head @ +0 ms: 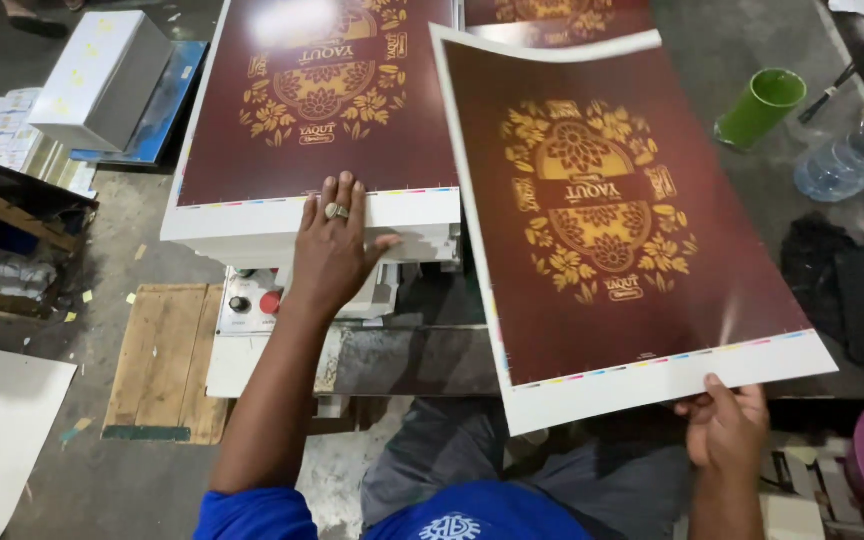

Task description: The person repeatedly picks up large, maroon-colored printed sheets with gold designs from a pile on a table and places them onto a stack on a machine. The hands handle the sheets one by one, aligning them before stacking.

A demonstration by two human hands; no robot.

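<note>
On the workbench [402, 360], a green cup [760, 105] stands beside a plastic bottle [852, 155].

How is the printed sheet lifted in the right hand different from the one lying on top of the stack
The lifted sheet is held up by its white bottom margin in the right hand, tilted and slightly curled; the top sheet on the stack lies flat, with the left hand resting on the stack's near edge. The lifted sheet shows whole; the stacked one runs out of frame at the top. Both are maroon with the same gold floral design, white margins and a colour strip.
</note>
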